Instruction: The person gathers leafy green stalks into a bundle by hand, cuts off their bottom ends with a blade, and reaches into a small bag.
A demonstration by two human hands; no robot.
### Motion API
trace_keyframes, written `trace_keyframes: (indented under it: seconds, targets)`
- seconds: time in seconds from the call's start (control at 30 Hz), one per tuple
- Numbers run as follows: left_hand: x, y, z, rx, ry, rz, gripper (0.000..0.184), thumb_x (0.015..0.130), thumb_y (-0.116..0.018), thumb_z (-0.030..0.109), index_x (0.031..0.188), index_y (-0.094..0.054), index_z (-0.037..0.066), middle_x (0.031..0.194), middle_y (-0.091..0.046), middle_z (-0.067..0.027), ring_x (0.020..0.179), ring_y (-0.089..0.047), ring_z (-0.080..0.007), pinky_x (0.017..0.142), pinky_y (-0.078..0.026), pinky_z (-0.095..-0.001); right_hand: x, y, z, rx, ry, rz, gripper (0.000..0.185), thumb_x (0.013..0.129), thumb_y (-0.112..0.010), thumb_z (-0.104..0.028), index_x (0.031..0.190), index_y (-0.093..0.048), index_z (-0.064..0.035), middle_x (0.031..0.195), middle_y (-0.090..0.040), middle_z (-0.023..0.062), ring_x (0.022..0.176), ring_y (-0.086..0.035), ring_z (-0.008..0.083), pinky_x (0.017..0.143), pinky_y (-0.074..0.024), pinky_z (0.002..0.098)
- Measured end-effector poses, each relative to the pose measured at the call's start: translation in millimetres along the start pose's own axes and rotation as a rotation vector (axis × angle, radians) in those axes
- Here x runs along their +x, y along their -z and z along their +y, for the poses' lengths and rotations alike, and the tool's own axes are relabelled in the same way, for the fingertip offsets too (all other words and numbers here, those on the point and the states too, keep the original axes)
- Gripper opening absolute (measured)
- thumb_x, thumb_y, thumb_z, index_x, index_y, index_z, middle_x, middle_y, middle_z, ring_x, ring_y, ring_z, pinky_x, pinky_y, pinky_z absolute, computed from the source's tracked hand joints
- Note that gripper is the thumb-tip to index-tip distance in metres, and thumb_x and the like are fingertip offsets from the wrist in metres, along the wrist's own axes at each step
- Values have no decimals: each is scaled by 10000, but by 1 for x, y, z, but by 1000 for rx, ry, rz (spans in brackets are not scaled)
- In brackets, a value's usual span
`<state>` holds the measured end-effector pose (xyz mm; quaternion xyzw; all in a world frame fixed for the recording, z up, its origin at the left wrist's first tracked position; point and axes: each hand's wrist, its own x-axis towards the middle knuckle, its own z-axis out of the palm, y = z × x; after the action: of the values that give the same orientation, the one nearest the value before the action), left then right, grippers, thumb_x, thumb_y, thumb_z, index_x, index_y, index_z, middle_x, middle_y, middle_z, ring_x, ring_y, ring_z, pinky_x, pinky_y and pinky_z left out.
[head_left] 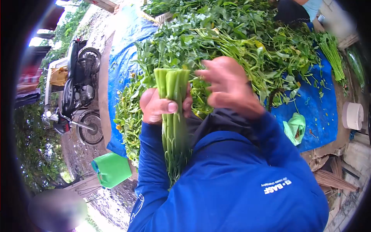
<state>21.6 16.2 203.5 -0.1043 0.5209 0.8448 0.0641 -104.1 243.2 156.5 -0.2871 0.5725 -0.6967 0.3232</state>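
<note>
My left hand (164, 106) is wrapped round a bundle of leafy green stems (172, 83), thumb across the front. The bundle stands nearly upright in the view, its cut ends on top and its thinner, leafy ends hanging down by my sleeve. To the right of the bundle, apart from it, is my right hand (228, 85), blurred by motion. Its fingers look spread, and I see nothing in them. Beyond both hands lies a large heap of the leafy greens (181, 42), with long pale stems among the leaves.
The heap lies on a blue tarp (322, 112). A light green plastic bag (295, 128) and a tied bunch of greens (331, 56) are at the right. Another person (291, 13) sits at the top right. A green container (112, 170) and a motorcycle (79, 91) stand left.
</note>
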Motion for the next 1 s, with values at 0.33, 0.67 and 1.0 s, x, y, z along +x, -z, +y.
trace_keyframes:
  seconds: [0.33,0.67,1.0]
  targets:
    - [-22,12,3,51,47,63,742,814,-900,424,1331,-644,-42,1126,-749,-189,972,-766,-319,851,-642,-422,72,-91,-10,648,27,-107,506,873,-828,-27,1313,-581,19,1194,-740,206,968,-771,250,896,-649,410]
    - [-69,7,20,275,-202,245,538,744,-916,135,1205,-672,2,974,-737,-83,855,-725,-203,811,-599,-360,111,-164,-57,383,143,-15,628,784,-886,-30,1286,-523,72,956,-718,116,807,-717,177,695,-615,330]
    - [-215,77,100,298,-272,506,689,687,-912,200,1281,-604,35,915,-658,-82,796,-685,-235,740,-608,-375,114,-121,-71,68,121,-319,496,1050,-750,-251,1446,-634,23,1280,-756,136,1149,-722,177,1002,-555,319]
